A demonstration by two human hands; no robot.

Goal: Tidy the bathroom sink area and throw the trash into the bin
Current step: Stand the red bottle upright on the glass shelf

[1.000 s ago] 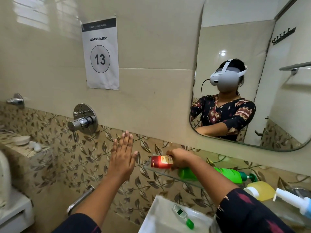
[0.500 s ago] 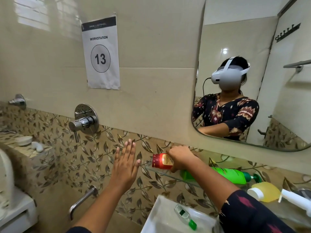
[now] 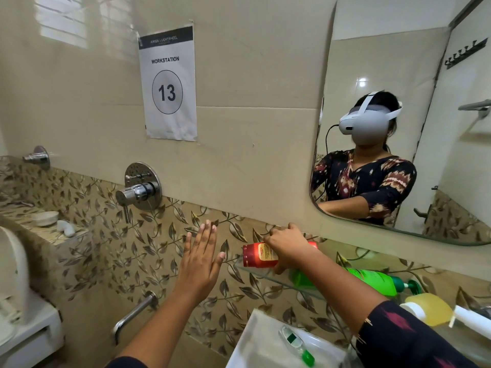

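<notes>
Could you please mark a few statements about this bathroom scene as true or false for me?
1. The right hand grips the red bottle. True.
2. The left hand is clenched in a fist. False: its fingers are straight and it holds nothing.
3. The green bottle stands upright. False: it lies on its side on the glass shelf.
4. The wall sign shows the number 13. True.

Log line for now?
right hand: grips red bottle at glass shelf | left hand: open, empty | green bottle: lying on shelf
</notes>
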